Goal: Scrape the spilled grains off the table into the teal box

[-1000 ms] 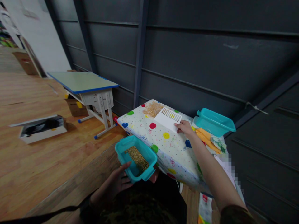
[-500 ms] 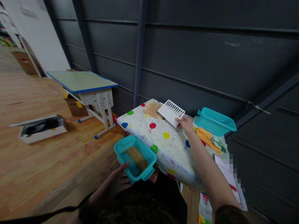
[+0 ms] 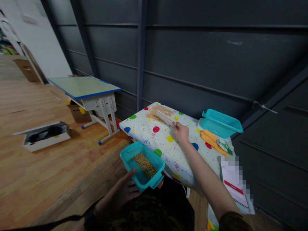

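Observation:
My left hand grips the near left side of a teal plastic container, thumb over the rim and fingers underneath. Round tan beans lie in it. The container is held just in front of the table edge. My right hand is closed on one end of a flat white slotted scraper. The scraper stands on its long edge, seen nearly edge-on, at a pile of beans and pale crumbly bits on the table's far left part. Whether it touches the cloth cannot be told.
A balloon-print cloth covers the table. At its right stand a second teal container, an orange cloth, a tape roll and a clipboard with paper. Behind rises a dark panelled wall. A desk stands left.
My right hand has moved left and turned the scraper from lying face-up to upright on its edge at the pile. The container in my left hand has shifted slightly right.

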### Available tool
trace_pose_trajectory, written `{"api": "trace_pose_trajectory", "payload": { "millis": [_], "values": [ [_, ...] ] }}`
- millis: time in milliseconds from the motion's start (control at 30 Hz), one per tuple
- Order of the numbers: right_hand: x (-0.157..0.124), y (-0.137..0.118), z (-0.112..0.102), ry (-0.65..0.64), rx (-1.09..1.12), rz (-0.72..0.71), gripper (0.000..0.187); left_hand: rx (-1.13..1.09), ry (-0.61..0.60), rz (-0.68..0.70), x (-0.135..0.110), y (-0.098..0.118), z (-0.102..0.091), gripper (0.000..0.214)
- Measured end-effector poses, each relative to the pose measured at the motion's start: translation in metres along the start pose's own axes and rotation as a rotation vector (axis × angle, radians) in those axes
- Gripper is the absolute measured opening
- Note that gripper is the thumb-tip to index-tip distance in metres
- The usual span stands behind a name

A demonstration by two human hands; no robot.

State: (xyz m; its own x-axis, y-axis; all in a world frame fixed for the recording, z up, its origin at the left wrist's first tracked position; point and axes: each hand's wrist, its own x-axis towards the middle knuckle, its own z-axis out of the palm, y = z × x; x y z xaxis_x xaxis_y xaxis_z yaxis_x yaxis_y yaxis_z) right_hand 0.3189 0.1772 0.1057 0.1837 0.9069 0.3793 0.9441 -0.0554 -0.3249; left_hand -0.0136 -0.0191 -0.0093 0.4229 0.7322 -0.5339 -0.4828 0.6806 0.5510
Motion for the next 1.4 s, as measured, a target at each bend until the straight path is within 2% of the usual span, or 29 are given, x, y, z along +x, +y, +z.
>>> {"api": "trace_pose_trajectory", "payload": {
  "millis": [100, 167, 233, 367, 467, 700, 833, 1000, 1100, 1167, 1267, 1333, 1400],
  "values": [
    [-0.005, 0.003, -0.011, 0.013, -0.033, 0.013, 0.041, 0.037, 0.075, -0.074, -0.013, 0.002, 0.024, 0.109],
    [-0.011, 0.007, -0.020, 0.036, -0.083, 0.045, 0.044, 0.042, 0.069, -0.070, -0.018, 0.004, 0.036, 0.100],
    [-0.021, 0.012, -0.028, 0.045, -0.145, 0.079, 0.045, 0.032, 0.093, -0.053, -0.020, 0.005, 0.042, 0.103],
    [-0.046, 0.017, -0.036, -0.011, -0.237, 0.115, 0.040, 0.039, 0.144, -0.042, -0.017, 0.005, 0.043, 0.099],
    [-0.064, 0.014, -0.036, -0.034, -0.250, 0.104, 0.039, 0.050, 0.105, -0.044, -0.016, 0.005, 0.040, 0.087],
    [-0.085, 0.000, -0.039, -0.071, -0.243, 0.058, 0.035, 0.032, 0.069, -0.019, -0.014, 0.000, 0.031, 0.103],
    [-0.091, -0.007, -0.037, -0.071, -0.260, 0.026, 0.033, 0.034, 0.058, -0.001, -0.016, 0.002, 0.036, 0.115],
    [-0.094, -0.015, -0.032, -0.059, -0.270, -0.066, 0.032, 0.072, 0.085, -0.016, -0.022, 0.010, 0.046, 0.094],
    [-0.090, -0.019, -0.032, -0.048, -0.300, -0.071, 0.035, 0.056, 0.044, 0.045, -0.019, 0.009, 0.035, 0.099],
    [-0.085, -0.022, -0.033, -0.055, -0.315, -0.068, 0.037, 0.036, 0.034, 0.056, -0.011, 0.003, 0.018, 0.107],
    [-0.080, -0.023, -0.031, -0.084, -0.306, -0.097, 0.039, 0.008, -0.081, 0.127, 0.006, -0.008, -0.012, 0.109],
    [-0.079, -0.023, -0.028, -0.095, -0.289, -0.123, 0.039, -0.004, -0.095, 0.120, 0.017, -0.013, -0.027, 0.106],
    [-0.080, -0.022, -0.026, -0.088, -0.269, -0.132, 0.037, -0.024, -0.082, 0.094, 0.024, -0.013, -0.034, 0.107]
  ]
}}
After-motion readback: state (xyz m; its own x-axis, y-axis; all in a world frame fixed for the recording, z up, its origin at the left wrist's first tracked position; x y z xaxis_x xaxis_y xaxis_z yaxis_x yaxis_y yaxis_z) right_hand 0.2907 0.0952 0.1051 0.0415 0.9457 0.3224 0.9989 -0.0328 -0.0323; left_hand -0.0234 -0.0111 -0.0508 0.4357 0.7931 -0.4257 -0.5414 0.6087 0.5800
